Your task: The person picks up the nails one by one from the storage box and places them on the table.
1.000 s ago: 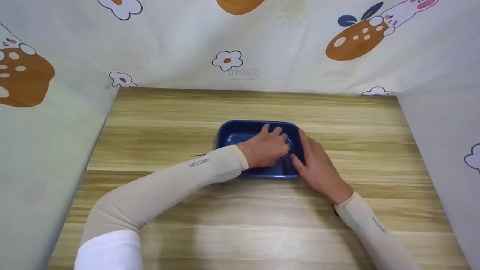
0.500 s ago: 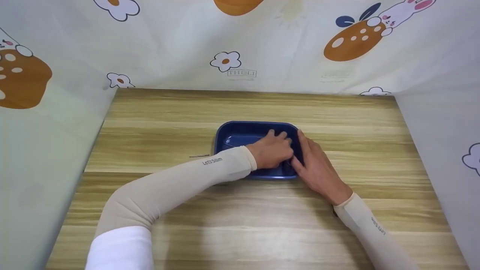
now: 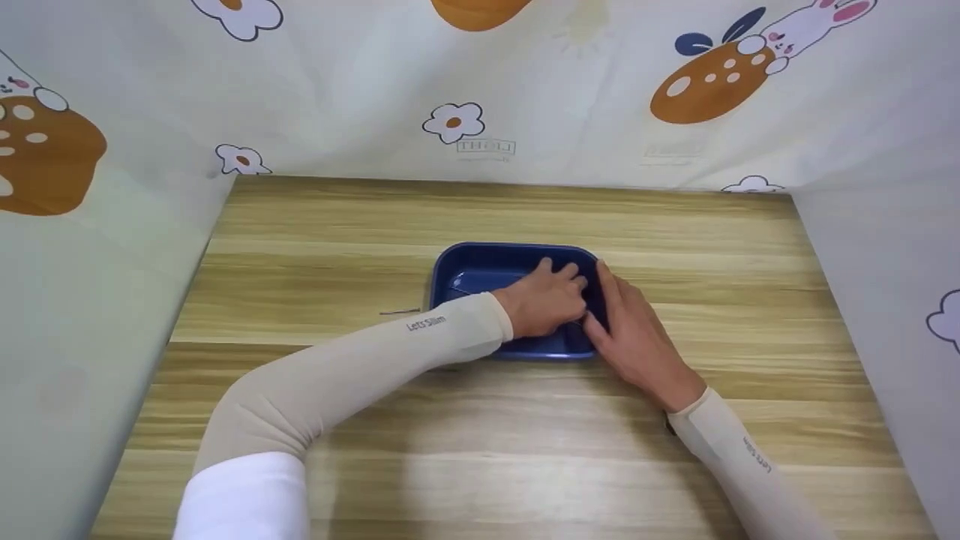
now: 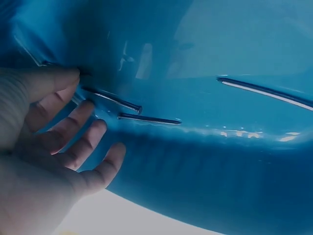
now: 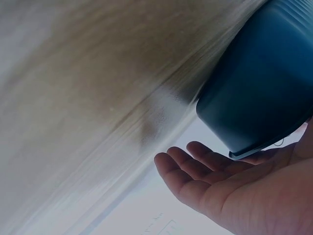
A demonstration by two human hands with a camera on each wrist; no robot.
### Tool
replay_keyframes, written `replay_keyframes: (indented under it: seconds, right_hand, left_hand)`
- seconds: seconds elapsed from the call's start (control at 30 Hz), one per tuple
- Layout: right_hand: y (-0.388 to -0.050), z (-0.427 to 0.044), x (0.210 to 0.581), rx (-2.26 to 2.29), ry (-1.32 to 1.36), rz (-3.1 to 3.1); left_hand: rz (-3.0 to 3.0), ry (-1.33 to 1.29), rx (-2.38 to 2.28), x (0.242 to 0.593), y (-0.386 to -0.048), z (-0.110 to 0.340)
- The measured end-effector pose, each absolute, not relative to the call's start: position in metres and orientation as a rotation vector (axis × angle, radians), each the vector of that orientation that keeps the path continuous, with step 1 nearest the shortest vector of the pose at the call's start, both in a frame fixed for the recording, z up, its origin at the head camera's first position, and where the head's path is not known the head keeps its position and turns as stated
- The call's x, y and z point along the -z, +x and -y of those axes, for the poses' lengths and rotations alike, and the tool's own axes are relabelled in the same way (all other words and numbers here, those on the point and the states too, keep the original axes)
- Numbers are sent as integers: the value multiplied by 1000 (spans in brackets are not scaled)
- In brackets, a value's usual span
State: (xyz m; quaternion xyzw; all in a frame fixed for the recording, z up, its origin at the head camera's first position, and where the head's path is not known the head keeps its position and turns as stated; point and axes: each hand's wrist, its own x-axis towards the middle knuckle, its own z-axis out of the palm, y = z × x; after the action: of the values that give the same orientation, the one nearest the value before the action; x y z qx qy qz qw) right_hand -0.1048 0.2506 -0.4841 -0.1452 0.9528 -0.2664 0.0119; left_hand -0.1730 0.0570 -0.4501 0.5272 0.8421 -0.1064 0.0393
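Observation:
A deep blue tray (image 3: 517, 255) stands on the wooden table; the left wrist view shows several metal nails inside it. My left hand (image 3: 546, 301) reaches into its right half, palm down. In the left wrist view, thumb and index fingertips are close together beside a nail (image 4: 112, 99), the other fingers spread and bent. Whether a nail is pinched there is hidden. Another nail (image 4: 149, 119) lies next to it, and a longer-looking nail (image 4: 266, 92) lies apart. My right hand (image 3: 637, 330) holds the tray's right rim, thumb inside and fingers outside.
A thin nail-like piece (image 3: 400, 311) lies on the table (image 3: 337, 225), left of the tray. Printed fabric (image 3: 360, 90) with flowers and rabbits closes off the back and both sides.
My left hand has shifted slightly right and toward me inside the tray, mostly in the first half second. The right hand and the tray have stayed in place.

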Motion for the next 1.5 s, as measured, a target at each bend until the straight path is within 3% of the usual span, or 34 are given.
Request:
replay_keyframes:
  seconds: [0.87,1.5]
  right_hand:
    - [-104,-248,485,837,-411,-2966]
    - [-104,-248,483,834,-389,-2959]
  left_hand:
    - [-2893,1602,308,393,-146,11]
    - [-3095,1442,110,387,-136,69]
